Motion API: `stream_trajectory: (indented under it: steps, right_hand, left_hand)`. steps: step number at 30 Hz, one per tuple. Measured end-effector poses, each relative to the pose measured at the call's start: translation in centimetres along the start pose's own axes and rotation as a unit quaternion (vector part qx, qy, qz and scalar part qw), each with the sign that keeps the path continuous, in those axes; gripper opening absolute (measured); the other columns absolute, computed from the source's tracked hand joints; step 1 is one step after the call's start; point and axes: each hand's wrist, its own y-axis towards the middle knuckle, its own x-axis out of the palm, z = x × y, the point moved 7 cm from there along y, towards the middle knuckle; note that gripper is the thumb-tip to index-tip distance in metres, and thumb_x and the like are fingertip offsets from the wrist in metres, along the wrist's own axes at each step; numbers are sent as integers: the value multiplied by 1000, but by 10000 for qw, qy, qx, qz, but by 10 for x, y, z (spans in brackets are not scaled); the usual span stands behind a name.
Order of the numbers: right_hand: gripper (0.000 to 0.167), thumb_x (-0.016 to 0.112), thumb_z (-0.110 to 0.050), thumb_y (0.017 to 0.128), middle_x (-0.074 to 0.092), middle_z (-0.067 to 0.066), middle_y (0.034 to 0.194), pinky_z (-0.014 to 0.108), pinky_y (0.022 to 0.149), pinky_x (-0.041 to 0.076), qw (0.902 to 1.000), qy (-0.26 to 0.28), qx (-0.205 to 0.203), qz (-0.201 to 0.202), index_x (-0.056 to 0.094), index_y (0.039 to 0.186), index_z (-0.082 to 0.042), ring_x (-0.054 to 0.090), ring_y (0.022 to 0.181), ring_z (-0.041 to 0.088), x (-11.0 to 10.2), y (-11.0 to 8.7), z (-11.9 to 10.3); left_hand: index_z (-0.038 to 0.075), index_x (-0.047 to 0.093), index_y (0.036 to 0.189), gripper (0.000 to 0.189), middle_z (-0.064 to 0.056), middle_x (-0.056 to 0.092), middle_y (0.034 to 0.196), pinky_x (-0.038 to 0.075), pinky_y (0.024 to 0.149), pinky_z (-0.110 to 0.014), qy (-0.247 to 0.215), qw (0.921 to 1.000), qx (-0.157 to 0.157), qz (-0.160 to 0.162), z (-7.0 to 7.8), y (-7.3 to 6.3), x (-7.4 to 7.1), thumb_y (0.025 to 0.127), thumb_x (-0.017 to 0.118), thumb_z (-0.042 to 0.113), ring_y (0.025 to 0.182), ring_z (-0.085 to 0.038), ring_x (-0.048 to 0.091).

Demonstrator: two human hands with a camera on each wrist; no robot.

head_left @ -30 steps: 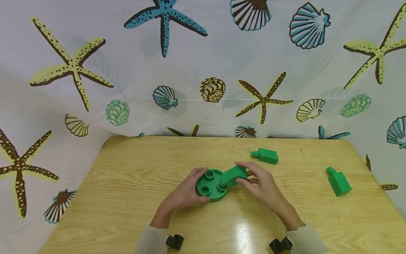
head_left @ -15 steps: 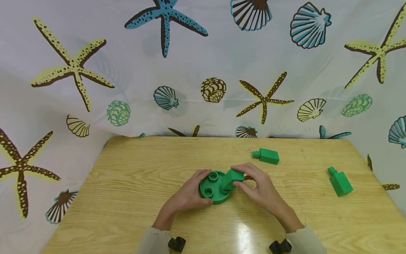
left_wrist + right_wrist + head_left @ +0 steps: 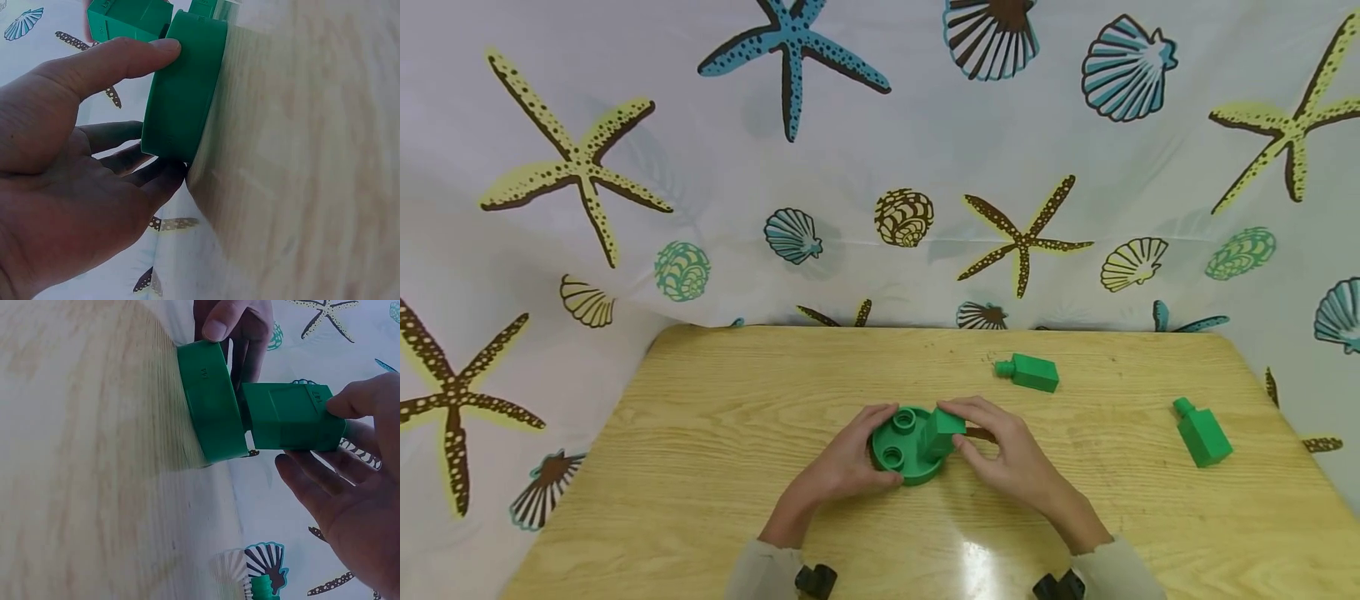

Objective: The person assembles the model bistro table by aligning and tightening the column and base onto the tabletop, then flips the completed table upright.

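A round green base [image 3: 912, 443] lies flat on the wooden table, with two threaded sockets visible on its left half. My left hand [image 3: 847, 457] grips its rim from the left, thumb on the near side and fingers round the far side. Over the right part of the base a green rectangular block [image 3: 944, 431] stands upright, its neck end down. The right hand [image 3: 1011, 450] pinches this block near its top between thumb and fingers. In the right wrist view a narrow gap shows between the block's body [image 3: 287, 417] and the base; the neck is mostly hidden.
A second green block [image 3: 1034, 372] with a threaded neck lies on its side behind the right hand. Another green block [image 3: 1204, 437] lies farther right. The wooden table [image 3: 715, 392] ends at the back against a white cloth [image 3: 842, 158] printed with shells and starfish.
The block in my right hand has swung from leaning rightward to upright over the base. My left hand and the base have shifted slightly right.
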Motion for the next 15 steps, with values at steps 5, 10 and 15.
stream_trajectory:
  steps: [5,10,15]
  right_hand:
    - [43,70,-6,98,65,4,134,36,84,62,9999,134,-8,-75,63,140,-13,65,116,21,5,2,-1]
    - [47,77,-12,94,67,8,134,31,74,62,9996,-51,-79,-248,64,139,-14,66,112,18,5,5,-3]
    - [48,71,-8,98,61,10,143,35,81,61,9973,207,141,-689,59,145,-10,60,125,20,-2,1,-2]
  left_hand:
    - [-4,36,156,91,-21,40,156,33,117,-60,45,10000,16,42,-3,-5,-6,83,88,13,144,-42,37]
    - [-4,37,155,89,-21,42,154,32,118,-59,1,9999,71,127,-3,-6,-10,83,88,12,144,-41,38]
    - [-3,39,154,89,-20,42,153,35,118,-54,-132,9999,57,86,-4,-2,-6,82,89,11,143,-38,41]
